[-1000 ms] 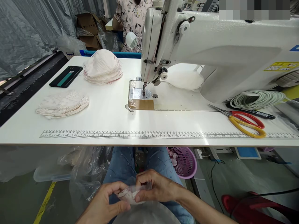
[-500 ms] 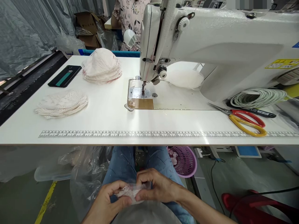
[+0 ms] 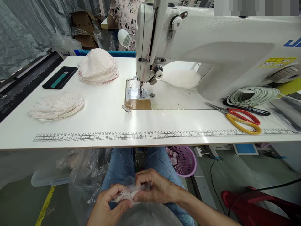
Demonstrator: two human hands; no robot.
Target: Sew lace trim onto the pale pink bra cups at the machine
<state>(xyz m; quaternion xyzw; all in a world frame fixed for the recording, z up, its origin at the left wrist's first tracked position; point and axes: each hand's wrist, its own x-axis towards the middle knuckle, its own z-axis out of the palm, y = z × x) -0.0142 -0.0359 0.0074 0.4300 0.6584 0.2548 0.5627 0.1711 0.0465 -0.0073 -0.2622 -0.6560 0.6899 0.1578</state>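
Over my lap, below the table edge, both hands pinch one small piece of white lace fabric (image 3: 127, 195). A sheer, see-through strip shows at its upper edge. My left hand (image 3: 108, 202) grips the left end between thumb and forefinger. On the other end, my right hand (image 3: 154, 187) has its thumb and fingers closed. Part of the piece is hidden behind the fingers. On the table lie a flat stack of lace pieces (image 3: 57, 106) and a taller pile of domed white fabric pieces (image 3: 97, 67).
A white sewing machine (image 3: 188, 47) stands on the table (image 3: 98, 121). Scissors (image 3: 243, 124) and a coil of pale cord (image 3: 254, 96) lie at right. A phone (image 3: 60, 77) is at left. A purple basket (image 3: 185, 161) and red chair (image 3: 254, 204) are below. Behind stands a person (image 3: 127, 18).
The view has turned slightly to the right, so the table's things sit a little further left. Both hands keep their hold on the lace piece, with hardly any movement.
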